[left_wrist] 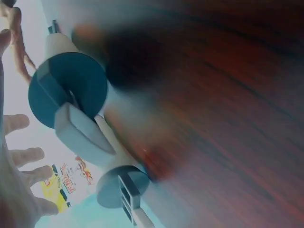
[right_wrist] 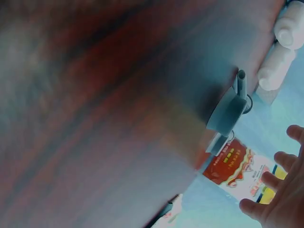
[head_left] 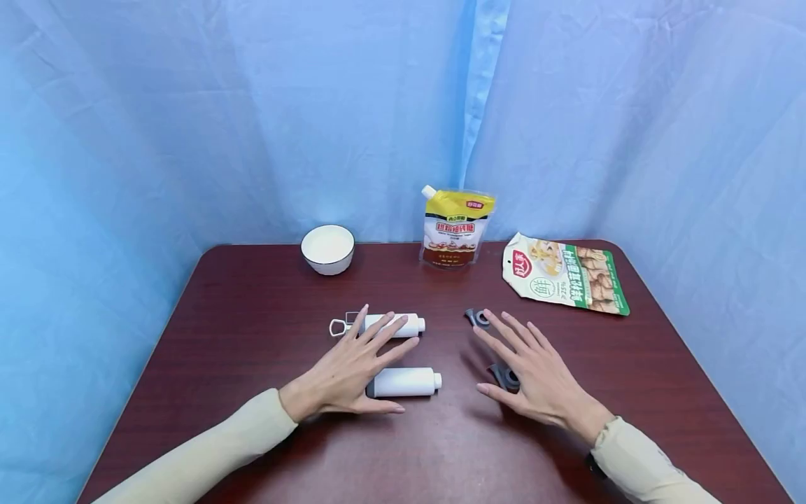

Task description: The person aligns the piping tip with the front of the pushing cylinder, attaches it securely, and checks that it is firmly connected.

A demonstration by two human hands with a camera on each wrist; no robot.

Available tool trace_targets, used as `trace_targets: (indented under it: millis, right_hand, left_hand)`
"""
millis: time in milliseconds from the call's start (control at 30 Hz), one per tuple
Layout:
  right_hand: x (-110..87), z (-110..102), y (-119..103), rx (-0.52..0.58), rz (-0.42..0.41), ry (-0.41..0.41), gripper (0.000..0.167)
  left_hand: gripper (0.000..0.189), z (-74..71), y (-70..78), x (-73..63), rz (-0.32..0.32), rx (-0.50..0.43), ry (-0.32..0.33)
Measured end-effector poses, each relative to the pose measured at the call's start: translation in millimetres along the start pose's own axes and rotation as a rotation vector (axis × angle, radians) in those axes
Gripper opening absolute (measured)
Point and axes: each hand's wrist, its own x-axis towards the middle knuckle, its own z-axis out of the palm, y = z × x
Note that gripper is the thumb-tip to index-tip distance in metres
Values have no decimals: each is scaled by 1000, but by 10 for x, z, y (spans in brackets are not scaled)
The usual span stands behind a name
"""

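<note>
Long, pale cream fabric sleeves (head_left: 214, 448) reach the bare left hand (head_left: 349, 371) and bare right hand (head_left: 544, 378). The right cuff (head_left: 611, 434) is wrinkled, with a small black object (head_left: 594, 465) beneath.

A white bowl (head_left: 328, 246) with a dark rim sat near the far edge of the dark reddish-brown table (head_left: 252, 315), left of centre. To its right, also at the far side, a yellow, white and brown pouch (head_left: 455, 227) stood upright, a white cap (head_left: 429, 192) at its upper left corner. Farther right lay a white and green packet (head_left: 567, 274), printed with brown pieces of food. Pale blue curtains (head_left: 352, 105) hung behind the table and along its left and right sides.
</note>
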Motion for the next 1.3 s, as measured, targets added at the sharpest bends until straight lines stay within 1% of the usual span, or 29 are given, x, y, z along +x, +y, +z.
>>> trace_targets:
  millis: [200, 333, 433, 567, 633, 700, 767, 833, 1000, 1067, 1133, 1200, 1300]
  right_hand:
    - [-50, -32, 64, 109, 56, 22, 85]
    - [-108, -59, 91, 185, 124, 23, 81]
    - [-163, -71, 108, 231, 184, 19, 75]
    - [-235, -65, 125, 273, 254, 1, 66]
    - [-268, -54, 124, 289, 282, -5, 61]
    - [-299, -43, 120, 304, 303, -3, 57]
    - [-323, -30, 115, 316, 314, 10, 53]
    - [-339, -15, 114, 320, 309, 30, 50]
    - [-358, 5, 117, 317, 289, 61, 46]
    - [-364, 7, 113, 322, 282, 57, 45]
    - [-374, 12, 104, 324, 274, 46, 44]
    - [-389, 13, 91, 326, 269, 31, 43]
    - [-414, 13, 75, 317, 277, 14, 40]
  left_hand:
    - [99, -17, 25, 114, -17, -144, -13]
    - [93, -46, 51, 198, -39, -257, -33]
    - [83, -80, 70, 275, -43, -346, -36]
    - [65, -126, 95, 408, -39, -462, -22]
    - [59, -148, 110, 482, -50, -520, -23]
    - [55, -165, 122, 559, -71, -583, -39]
    - [54, -168, 126, 637, -86, -628, -71]
    - [53, -159, 119, 713, -93, -666, -119]
    - [50, -113, 82, 930, -83, -734, -244]
    - [49, -108, 83, 1016, -87, -758, -298]
    - [49, -116, 103, 1092, -96, -776, -366]
    - [50, -116, 136, 1176, -90, -782, -423]
    - [50, -103, 198, 1312, -65, -793, -471]
